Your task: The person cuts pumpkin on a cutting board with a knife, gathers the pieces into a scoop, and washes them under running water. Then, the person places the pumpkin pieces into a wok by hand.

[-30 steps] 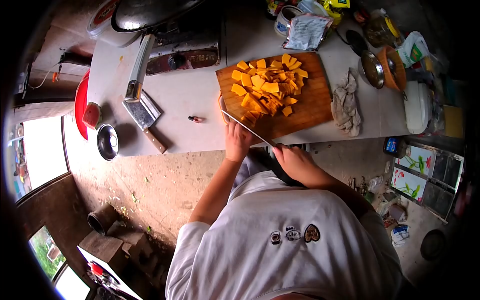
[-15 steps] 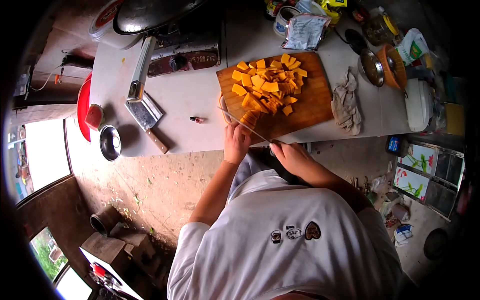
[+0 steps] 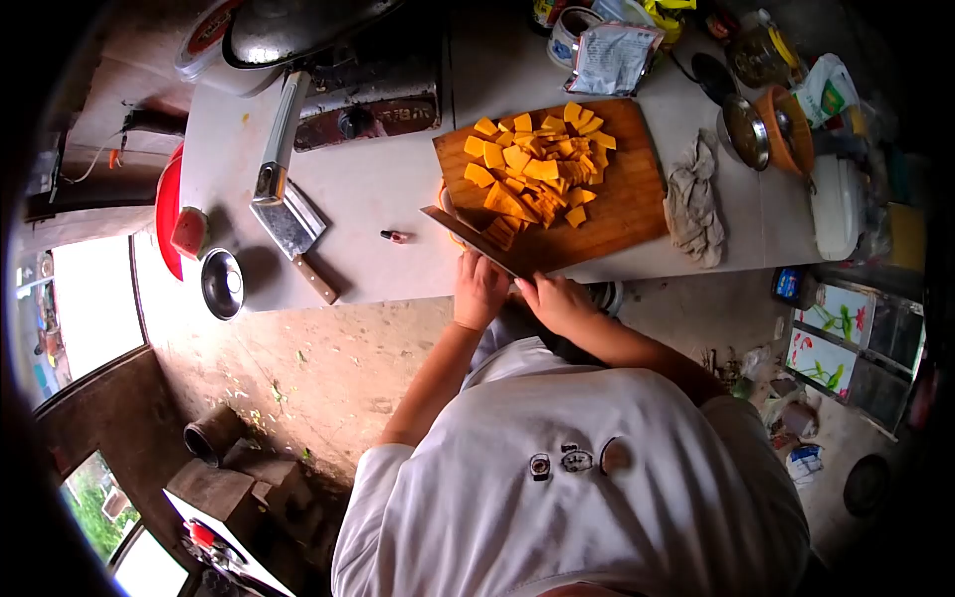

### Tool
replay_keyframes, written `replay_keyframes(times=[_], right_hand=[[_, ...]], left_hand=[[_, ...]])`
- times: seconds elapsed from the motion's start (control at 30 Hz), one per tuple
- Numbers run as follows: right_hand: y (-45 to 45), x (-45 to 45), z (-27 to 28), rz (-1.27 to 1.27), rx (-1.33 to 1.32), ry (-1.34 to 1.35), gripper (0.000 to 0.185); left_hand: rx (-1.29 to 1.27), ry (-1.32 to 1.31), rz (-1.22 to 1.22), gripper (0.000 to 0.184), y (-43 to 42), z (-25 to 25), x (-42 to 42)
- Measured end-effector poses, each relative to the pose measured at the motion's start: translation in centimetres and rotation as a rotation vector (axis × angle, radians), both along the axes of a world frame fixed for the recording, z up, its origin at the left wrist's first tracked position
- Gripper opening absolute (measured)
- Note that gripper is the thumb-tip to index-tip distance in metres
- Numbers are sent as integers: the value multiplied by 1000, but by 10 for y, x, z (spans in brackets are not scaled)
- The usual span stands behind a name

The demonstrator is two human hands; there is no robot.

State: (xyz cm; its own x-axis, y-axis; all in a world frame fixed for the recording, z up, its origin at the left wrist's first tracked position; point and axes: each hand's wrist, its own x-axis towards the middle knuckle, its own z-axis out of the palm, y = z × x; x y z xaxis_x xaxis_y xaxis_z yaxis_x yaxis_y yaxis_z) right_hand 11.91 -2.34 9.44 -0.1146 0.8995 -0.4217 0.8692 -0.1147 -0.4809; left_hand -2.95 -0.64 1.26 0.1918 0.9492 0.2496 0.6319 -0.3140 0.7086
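Observation:
My right hand (image 3: 559, 302) is closed around the handle of a kitchen knife (image 3: 468, 239), whose broad blade slants up to the left over the near-left edge of a wooden cutting board (image 3: 622, 214). Just below the blade, my left hand (image 3: 480, 289) has its fingers curled together at the board's front edge; whatever they grip is hidden. Beyond the blade lies a heap of orange pumpkin pieces (image 3: 537, 169), some in thin slices. A few slices (image 3: 500, 233) sit right against the far side of the blade.
A cleaver (image 3: 290, 224), a small red-capped bottle (image 3: 395, 237) and a metal bowl (image 3: 221, 284) lie to the left. A gas stove (image 3: 368, 114) stands behind. Right of the board are a crumpled cloth (image 3: 693, 204) and a metal bowl (image 3: 743, 131).
The knife has turned so its broad side shows, and its blade now covers slices near the left hand. Both hands have shifted slightly, the right one moving left toward the other.

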Motion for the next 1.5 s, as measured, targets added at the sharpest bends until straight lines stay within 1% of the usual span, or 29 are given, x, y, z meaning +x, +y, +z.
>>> replay_keyframes(times=[0.03,0.07,0.1,0.17,0.2,0.23,0.27,0.3,0.37,0.47,0.53,0.57,0.6,0.63,0.77,0.83,0.97,1.03,1.1,1.17,1.2,1.23,1.3,1.37,1.43,1.47,1.5], right_hand=[[1,1,0,-5,38,53,43],[3,7,1,-16,9,138,42],[5,12,4,-21,12,138,42],[5,20,6,0,-19,191,38],[0,21,12,-24,38,230,37],[-2,22,23,-23,37,228,37],[-3,24,36,-24,32,235,38],[-7,26,43,-26,26,240,39],[-14,31,39,-10,66,242,39],[-13,28,67,31,48,193,38],[-13,25,79,-10,-78,139,31],[-14,25,81,-8,-78,139,31],[-14,25,82,-1,-86,113,35],[-15,25,83,5,-95,87,39],[-14,23,75,26,-93,73,40],[-12,21,64,29,-42,47,41],[-8,7,9,-18,39,34,42],[3,-3,-1,-48,69,-16,42],[5,-4,0,-67,35,-19,42],[2,-2,-1,-100,148,161,44],[6,4,-3,-67,84,164,45],[4,10,-2,-71,87,163,45],[3,18,7,-38,-86,234,45],[-9,19,21,-85,-37,283,43],[-14,21,38,-30,146,328,42],[-15,22,52,-27,62,268,35],[-16,23,59,-27,60,265,35]], left_hand=[[11,3,-8,26,0,1,0],[26,-48,17,26,0,1,2],[29,-99,44,26,-2,4,3],[33,-71,25,26,-3,6,0],[16,-73,37,26,-3,5,-2],[3,-76,47,27,-1,4,-3],[-9,-138,87,24,1,-4,-3],[-9,-143,85,24,5,-4,-3],[-59,-155,97,24,10,-3,-3],[-46,-128,68,21,10,3,-8],[-17,-89,46,20,12,3,-11],[-17,-89,47,20,13,3,-11],[-10,-81,44,20,13,4,-11],[-4,-74,39,20,14,4,-11],[-47,-99,28,20,13,3,-14],[-106,-111,41,25,12,-3,-14],[-68,-132,18,23,14,-8,-16],[1,-127,-26,20,15,-3,-16],[14,-118,-5,19,15,-2,-15],[27,-110,0,17,15,-3,-15],[19,-125,10,17,14,-4,-15],[9,-138,21,16,13,-4,-16],[4,-130,21,16,13,-4,-17],[-7,-122,20,16,13,-4,-19],[-46,-175,19,15,13,-5,-18],[-49,-178,19,15,12,-6,-18],[-59,-168,18,15,12,-5,-18]])
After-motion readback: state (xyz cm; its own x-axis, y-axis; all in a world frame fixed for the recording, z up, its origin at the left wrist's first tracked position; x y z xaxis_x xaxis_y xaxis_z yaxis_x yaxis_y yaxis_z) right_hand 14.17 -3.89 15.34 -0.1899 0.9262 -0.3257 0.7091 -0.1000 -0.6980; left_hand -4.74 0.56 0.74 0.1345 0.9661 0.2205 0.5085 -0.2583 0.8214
